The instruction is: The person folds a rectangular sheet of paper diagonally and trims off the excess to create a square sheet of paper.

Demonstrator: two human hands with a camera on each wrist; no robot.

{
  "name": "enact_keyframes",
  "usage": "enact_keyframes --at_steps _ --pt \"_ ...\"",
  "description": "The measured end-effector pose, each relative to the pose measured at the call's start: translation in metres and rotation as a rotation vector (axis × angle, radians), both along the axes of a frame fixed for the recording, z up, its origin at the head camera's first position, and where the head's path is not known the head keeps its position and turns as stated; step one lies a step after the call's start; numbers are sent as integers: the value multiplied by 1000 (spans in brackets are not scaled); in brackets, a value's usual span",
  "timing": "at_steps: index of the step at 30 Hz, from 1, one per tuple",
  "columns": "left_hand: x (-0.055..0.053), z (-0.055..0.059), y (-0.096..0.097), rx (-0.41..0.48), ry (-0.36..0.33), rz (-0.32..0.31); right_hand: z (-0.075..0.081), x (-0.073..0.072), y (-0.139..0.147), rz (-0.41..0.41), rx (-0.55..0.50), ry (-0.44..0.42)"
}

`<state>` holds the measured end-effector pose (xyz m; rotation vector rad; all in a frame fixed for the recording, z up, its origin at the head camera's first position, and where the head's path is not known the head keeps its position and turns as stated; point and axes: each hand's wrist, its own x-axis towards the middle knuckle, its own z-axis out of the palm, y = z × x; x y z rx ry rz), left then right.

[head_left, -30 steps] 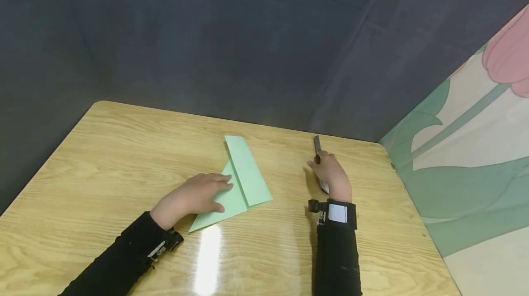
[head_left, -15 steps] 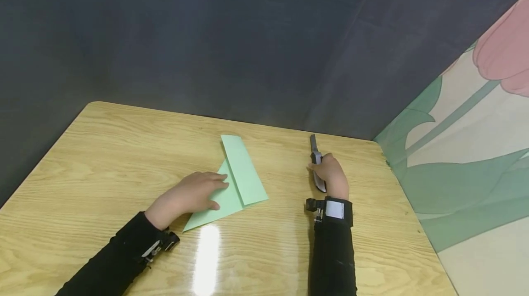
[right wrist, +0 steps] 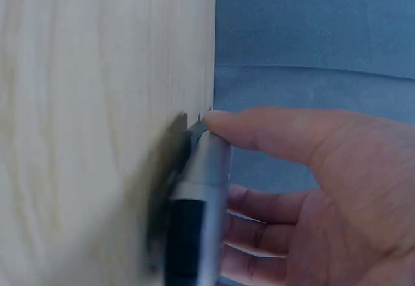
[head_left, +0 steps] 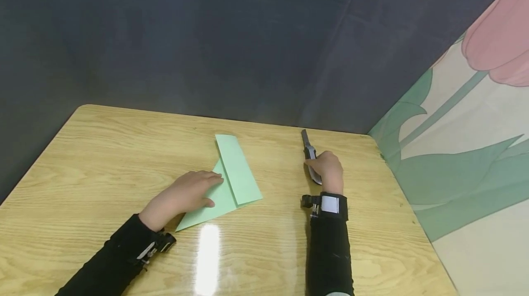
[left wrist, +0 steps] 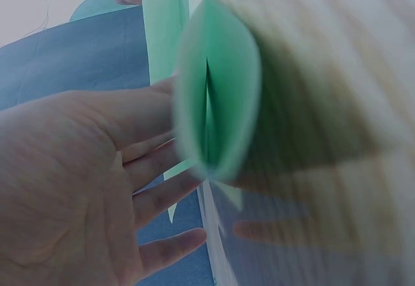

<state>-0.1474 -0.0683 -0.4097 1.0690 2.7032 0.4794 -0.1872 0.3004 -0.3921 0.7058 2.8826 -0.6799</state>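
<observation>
Dark blue-grey cloth [head_left: 186, 48], one expanse, covers the far side and the left. One wood-grain table [head_left: 372, 241] lies before it, carrying one bright streak of reflected light at its near part. One flowered cloth [head_left: 446, 176] hangs at the right, with a pink bloom [head_left: 492, 34] at its far end.

Two black sleeves, left sleeve [head_left: 111, 259] and right sleeve [head_left: 329, 254], extend from the near side over the table.

One sheet of green paper [head_left: 239, 172] lies on the table near the middle. One long flap is folded over on its right side; the near left corner is raised and, in the left wrist view, curves into a loop.

Two hands noted. The left hand [head_left: 182, 195] rests on the left part of the paper, fingers extended and spread apart. The right hand [head_left: 328, 170], well apart to the right, grips one handheld tool [head_left: 311, 153], thumb on its left side. The tool's narrow dark end points to the far edge; grey and black, it appears to be a knife, though blur in the right wrist view prevents confirmation.

Two wrist devices: one on the left cuff [head_left: 159, 245], one on the right [head_left: 312, 203].
</observation>
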Motion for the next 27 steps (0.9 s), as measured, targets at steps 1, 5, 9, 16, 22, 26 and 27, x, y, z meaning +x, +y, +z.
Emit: enact_keyframes --at_steps 1,5,9,16,22,26,27 --pt "0 0 0 -4 0 5 1 0 -2 0 1 8" --pt "0 1 0 7 5 -4 7 1 -7 -20 4 50" --pt "-1 0 0 8 7 -11 12 2 -9 -1 21 87" --pt "-5 1 -2 -28 21 9 14 2 -14 48 87 125" --pt "-6 2 -7 -54 23 65 20 2 -31 117 108 136" --pt "-5 5 -8 -82 46 76 23 2 -46 205 60 127" --pt "-4 6 -8 -91 54 78 24 2 -50 231 45 118"
